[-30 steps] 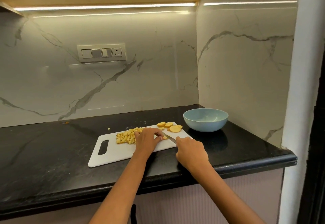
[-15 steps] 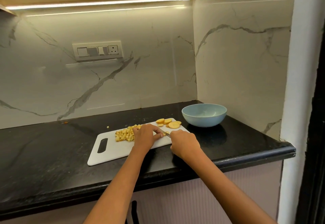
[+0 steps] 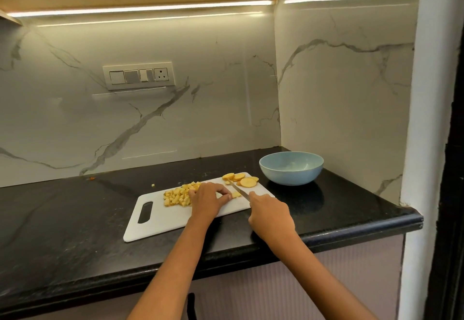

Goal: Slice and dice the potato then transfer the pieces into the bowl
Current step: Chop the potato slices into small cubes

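While the right hand (image 3: 272, 216) curls round the handle of a knife (image 3: 239, 191), its thin steel blade runs slanting up and left across the white cutting board (image 3: 160, 221), the edge beside a small pale-yellow potato piece (image 3: 236, 194). The handle itself is hidden inside the fist. Just left of the blade the left hand (image 3: 207, 200) lies knuckles up on the board with fingers bent, the fingertips (image 3: 227, 196) pressing down at that piece — whether they pinch it cannot be made out.

Behind and left of this hand sits a heap of diced potato (image 3: 178, 195), small blocky cubes with brownish skin on some faces. At the board's far right corner lie the potato slices (image 3: 242, 180) — flat round discs, overlapping, yellow with tan rims. The board is smooth plastic, rectangular with rounded corners and a slotted handle hole at its left end.

Right of the board, apart from it, stands a matte pale-blue bowl (image 3: 291, 176), round and deep. All rest on a polished black stone tabletop (image 3: 62, 219) with a rounded front edge. One stray cube (image 3: 152, 185) lies on the stone behind the board. White grey-veined marble wall (image 3: 200, 106) carries a switch panel (image 3: 138, 76).
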Action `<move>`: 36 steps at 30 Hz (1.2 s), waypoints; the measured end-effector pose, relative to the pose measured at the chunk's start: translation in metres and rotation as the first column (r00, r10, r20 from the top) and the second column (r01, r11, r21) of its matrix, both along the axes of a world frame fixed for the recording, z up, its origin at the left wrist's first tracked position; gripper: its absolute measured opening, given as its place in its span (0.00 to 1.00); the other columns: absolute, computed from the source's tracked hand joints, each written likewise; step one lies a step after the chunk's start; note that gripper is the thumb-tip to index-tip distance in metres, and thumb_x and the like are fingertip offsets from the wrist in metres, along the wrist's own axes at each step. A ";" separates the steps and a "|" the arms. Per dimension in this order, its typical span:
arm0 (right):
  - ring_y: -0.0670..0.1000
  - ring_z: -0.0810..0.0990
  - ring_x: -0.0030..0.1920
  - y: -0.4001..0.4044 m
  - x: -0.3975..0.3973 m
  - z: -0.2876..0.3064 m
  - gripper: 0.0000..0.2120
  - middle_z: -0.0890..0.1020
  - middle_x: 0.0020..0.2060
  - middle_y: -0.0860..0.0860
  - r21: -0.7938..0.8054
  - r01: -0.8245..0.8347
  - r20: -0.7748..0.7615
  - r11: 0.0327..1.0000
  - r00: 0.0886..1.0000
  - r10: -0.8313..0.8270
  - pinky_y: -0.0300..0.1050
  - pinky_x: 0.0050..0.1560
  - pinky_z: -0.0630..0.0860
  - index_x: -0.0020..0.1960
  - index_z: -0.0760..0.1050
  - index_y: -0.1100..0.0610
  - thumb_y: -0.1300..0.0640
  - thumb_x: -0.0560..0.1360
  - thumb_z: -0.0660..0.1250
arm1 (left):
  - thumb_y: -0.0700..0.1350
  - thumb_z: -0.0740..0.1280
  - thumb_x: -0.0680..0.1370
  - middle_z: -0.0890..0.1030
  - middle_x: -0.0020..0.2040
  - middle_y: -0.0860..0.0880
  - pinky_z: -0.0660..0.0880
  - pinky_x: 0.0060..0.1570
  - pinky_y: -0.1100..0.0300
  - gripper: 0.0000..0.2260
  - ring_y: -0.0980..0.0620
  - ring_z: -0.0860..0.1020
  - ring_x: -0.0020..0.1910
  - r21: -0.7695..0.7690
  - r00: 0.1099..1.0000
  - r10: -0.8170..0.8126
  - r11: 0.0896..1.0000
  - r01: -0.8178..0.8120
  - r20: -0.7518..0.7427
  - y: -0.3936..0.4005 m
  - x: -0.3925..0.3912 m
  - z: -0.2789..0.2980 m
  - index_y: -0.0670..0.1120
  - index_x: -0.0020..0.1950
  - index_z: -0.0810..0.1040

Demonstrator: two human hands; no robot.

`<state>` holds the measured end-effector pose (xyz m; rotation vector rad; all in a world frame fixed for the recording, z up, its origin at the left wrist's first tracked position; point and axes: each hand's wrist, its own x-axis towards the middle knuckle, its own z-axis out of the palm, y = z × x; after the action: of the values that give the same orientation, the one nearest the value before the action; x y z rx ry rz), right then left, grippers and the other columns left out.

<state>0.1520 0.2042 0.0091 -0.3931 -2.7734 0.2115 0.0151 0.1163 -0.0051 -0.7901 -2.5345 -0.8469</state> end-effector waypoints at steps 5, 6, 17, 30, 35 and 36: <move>0.50 0.78 0.48 0.004 -0.001 0.000 0.14 0.78 0.52 0.53 -0.045 -0.012 -0.008 0.999 1.000 0.012 0.42 0.48 0.74 0.64 0.69 0.56 0.56 0.79 0.60 | 0.46 0.67 0.76 0.81 0.54 0.51 0.59 0.55 0.54 0.05 0.50 0.72 0.59 0.088 0.996 0.086 0.993 -0.083 -0.032 -0.001 -0.005 0.000 0.51 0.49 0.83; 0.50 0.78 0.48 0.003 -0.001 0.000 0.14 0.78 0.52 0.54 -0.037 -0.017 -0.003 0.999 1.000 0.017 0.42 0.47 0.73 0.64 0.68 0.56 0.56 0.79 0.60 | 0.46 0.67 0.76 0.81 0.54 0.51 0.59 0.56 0.54 0.05 0.50 0.72 0.60 0.082 0.995 0.091 0.993 -0.087 -0.035 -0.001 -0.006 0.000 0.51 0.49 0.83; 0.51 0.78 0.49 0.002 -0.001 0.004 0.12 0.77 0.53 0.54 0.061 -0.047 0.045 0.997 0.998 0.044 0.40 0.43 0.69 0.62 0.70 0.57 0.56 0.79 0.59 | 0.47 0.68 0.76 0.82 0.53 0.53 0.54 0.51 0.57 0.06 0.52 0.71 0.59 -0.039 0.999 0.041 0.998 -0.042 -0.032 0.002 -0.002 0.001 0.53 0.49 0.83; 0.51 0.79 0.52 -0.005 -0.001 -0.001 0.14 0.78 0.55 0.54 0.093 -0.022 -0.011 0.995 1.000 0.023 0.39 0.43 0.68 0.64 0.69 0.58 0.57 0.80 0.59 | 0.49 0.68 0.75 0.80 0.55 0.53 0.57 0.57 0.53 0.05 0.52 0.70 0.62 -0.083 0.999 0.033 0.996 -0.035 -0.024 0.001 -0.009 0.001 0.52 0.49 0.83; 0.51 0.78 0.52 -0.005 -0.002 0.002 0.13 0.77 0.55 0.54 0.085 -0.033 0.024 0.996 0.999 0.031 0.40 0.45 0.69 0.63 0.70 0.57 0.56 0.80 0.60 | 0.49 0.68 0.75 0.80 0.56 0.53 0.57 0.58 0.53 0.05 0.52 0.70 0.63 -0.096 0.999 0.031 0.995 -0.033 -0.015 0.002 -0.009 0.003 0.53 0.49 0.83; 0.51 0.78 0.52 -0.005 -0.004 0.004 0.13 0.77 0.55 0.55 0.085 -0.030 0.037 0.996 0.999 0.027 0.40 0.45 0.69 0.63 0.71 0.58 0.56 0.80 0.60 | 0.49 0.68 0.75 0.80 0.56 0.53 0.57 0.58 0.53 0.05 0.52 0.70 0.63 -0.094 0.999 0.030 0.995 -0.031 -0.016 0.002 -0.008 0.004 0.52 0.48 0.83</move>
<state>0.1478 0.1991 0.0134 -0.3396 -2.8131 0.0933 0.0069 0.1178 -0.0014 -0.7808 -2.5827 -0.7140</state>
